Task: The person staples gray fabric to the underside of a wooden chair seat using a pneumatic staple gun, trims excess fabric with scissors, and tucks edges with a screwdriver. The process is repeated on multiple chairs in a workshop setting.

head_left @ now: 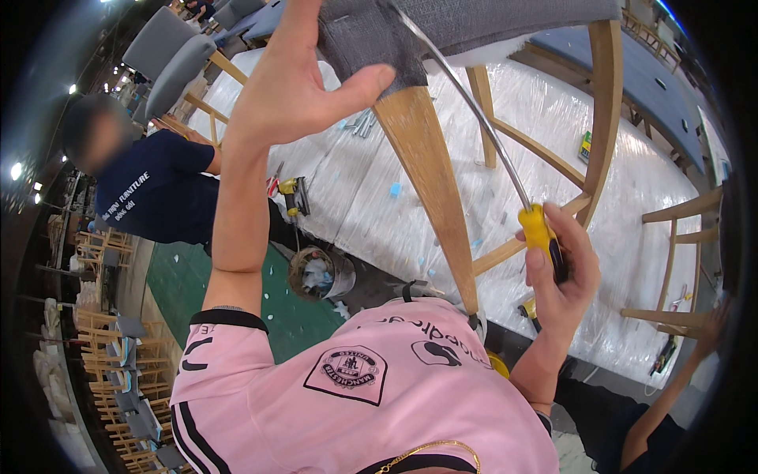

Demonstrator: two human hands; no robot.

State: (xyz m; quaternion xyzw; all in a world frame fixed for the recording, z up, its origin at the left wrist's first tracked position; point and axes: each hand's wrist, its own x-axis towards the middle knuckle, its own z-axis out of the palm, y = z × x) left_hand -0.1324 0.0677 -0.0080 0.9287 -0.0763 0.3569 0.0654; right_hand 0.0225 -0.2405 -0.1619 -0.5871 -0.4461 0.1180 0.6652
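Note:
A chair with a grey upholstered part (474, 24) and wooden legs (426, 166) stands close in front of me. My left hand (304, 91) grips its grey corner, the thumb against the fabric; the fingers run out past the top edge. In my right hand (572, 261) is a screwdriver (489, 130) with a yellow and black handle and a long metal shaft. The shaft slants up and left, its tip at the grey fabric near the top edge. Whether the tip goes under the fabric, I cannot tell.
The table (339, 201) is wrapped in clear plastic. On it lie a yellow-black power tool (294, 197), several metal pieces (362, 124) and a small green box (585, 147). A waste bucket (312, 272) stands below. A co-worker (158, 186) is at the left; another person's arm (687, 375) shows at the right.

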